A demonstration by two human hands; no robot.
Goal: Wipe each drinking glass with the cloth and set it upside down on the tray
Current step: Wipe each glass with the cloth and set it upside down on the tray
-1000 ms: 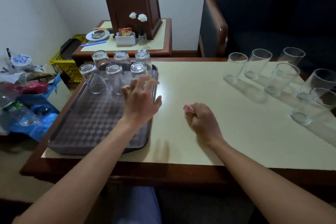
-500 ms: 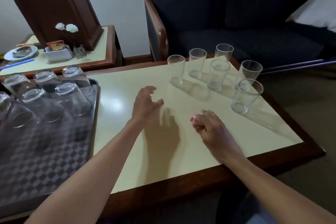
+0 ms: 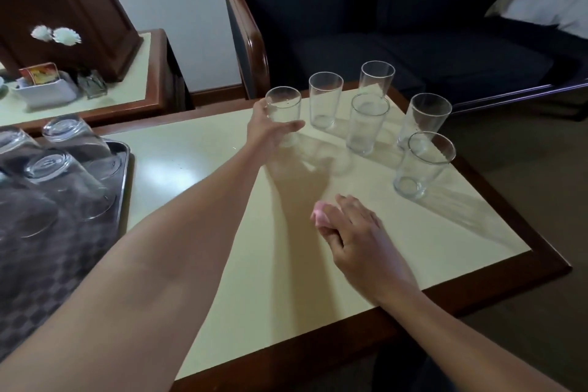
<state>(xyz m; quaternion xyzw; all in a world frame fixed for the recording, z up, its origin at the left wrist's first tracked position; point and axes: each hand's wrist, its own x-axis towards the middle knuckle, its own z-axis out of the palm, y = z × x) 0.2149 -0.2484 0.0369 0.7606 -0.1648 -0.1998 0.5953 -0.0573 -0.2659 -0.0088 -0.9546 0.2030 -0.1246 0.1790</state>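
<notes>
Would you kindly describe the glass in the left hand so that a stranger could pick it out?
On the cream-topped table, six upright glasses stand near the far right corner. The one meant is the leftmost glass, nearest the tray. It alone has the left hand gripping it.

Tray [image 3: 126, 169] off left edge; cloth [image 3: 321, 216] mostly within right hand [image 3: 362, 245]

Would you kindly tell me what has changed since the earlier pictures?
The left hand moved from the tray rightward across the table and took hold of the leftmost upright glass. The right hand keeps holding the pink cloth; the other five upright glasses stand as before.
</notes>
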